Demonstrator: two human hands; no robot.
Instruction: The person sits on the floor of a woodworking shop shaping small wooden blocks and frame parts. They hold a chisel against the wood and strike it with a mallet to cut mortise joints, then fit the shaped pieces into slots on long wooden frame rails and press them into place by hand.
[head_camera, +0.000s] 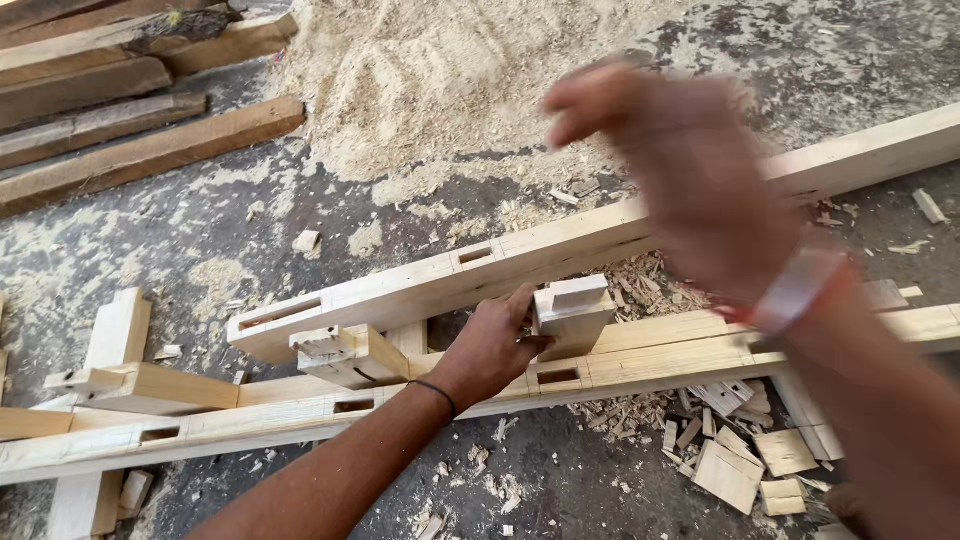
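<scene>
Pale, short wooden block with a stepped tenon end stands tilted on the nearer long pale wooden rail, just above a rectangular mortise slot cut in that rail. The left hand presses against the block's left side, fingers curled round its edge and gripping it; a thin dark band circles that wrist. The right hand is raised above the work and badly blurred, fingers loosely spread and holding nothing that can be seen, with a pale bracelet at the wrist. A second long pale wooden rail with mortise slots lies behind the first, roughly parallel to it and running up to the right edge. Left of the held block, another short pale tenoned piece lies tilted between the two rails, and a third similar piece rests further left on the near rail. A short pale board lies across under the near rail at the left. Small flat wooden offcuts and chips are scattered on the grey floor by the right forearm. A large heap of pale sawdust spreads behind the rails, and darker weathered planks are stacked at the upper left.
</scene>
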